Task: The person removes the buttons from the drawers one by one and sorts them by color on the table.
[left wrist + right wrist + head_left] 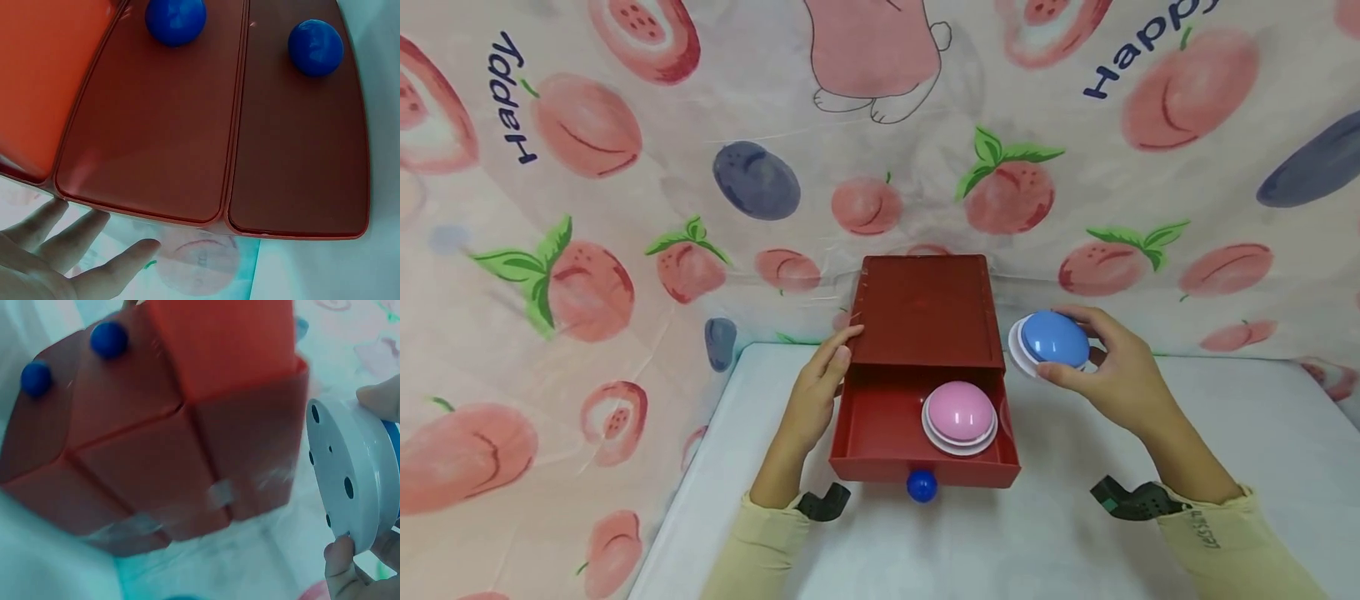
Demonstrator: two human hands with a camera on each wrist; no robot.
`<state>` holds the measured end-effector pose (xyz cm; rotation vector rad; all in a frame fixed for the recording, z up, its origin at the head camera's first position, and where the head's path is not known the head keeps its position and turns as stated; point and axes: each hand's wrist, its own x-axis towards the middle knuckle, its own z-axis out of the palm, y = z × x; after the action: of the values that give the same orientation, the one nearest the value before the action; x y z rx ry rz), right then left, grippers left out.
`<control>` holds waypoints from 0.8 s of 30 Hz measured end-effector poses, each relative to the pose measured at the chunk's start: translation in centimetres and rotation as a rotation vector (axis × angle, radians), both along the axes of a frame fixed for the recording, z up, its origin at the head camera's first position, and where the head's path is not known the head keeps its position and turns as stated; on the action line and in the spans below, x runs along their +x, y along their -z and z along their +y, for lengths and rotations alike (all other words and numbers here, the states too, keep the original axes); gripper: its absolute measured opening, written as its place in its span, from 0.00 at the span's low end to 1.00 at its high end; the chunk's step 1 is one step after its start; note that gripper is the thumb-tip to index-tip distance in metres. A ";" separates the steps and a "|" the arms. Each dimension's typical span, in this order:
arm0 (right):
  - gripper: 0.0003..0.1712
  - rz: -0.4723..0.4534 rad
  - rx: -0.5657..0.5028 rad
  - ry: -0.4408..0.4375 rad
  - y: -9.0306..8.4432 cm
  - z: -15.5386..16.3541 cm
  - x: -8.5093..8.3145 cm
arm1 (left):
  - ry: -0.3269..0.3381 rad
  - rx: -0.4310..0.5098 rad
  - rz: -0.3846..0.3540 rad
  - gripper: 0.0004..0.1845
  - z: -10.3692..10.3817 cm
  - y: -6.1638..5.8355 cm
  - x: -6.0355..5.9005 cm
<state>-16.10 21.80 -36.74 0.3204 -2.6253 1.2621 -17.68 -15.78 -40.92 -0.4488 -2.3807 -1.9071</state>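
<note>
A red drawer box stands on the white table, its top drawer pulled out toward me. In that drawer lies a pink dome button on a white base. My left hand rests with straight fingers against the box's left side, and its fingers show below the drawer fronts in the left wrist view. To the right of the box, my right hand grips a blue dome button. The right wrist view shows this button's white underside with small holes, beside the box.
A blue knob sticks out of the open drawer's front. Two lower drawer fronts carry blue knobs. A fruit-print cloth hangs behind and to the left. The white table runs toward me.
</note>
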 end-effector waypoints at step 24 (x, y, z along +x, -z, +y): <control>0.52 -0.339 0.092 0.011 12.9 3.6 -4.9 | 0.003 -0.010 0.006 0.23 0.0 0.2 0.0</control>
<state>-20.99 25.43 -49.67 0.1123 -2.9687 1.2926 -17.65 -15.82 -41.08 -0.4578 -2.3880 -1.8939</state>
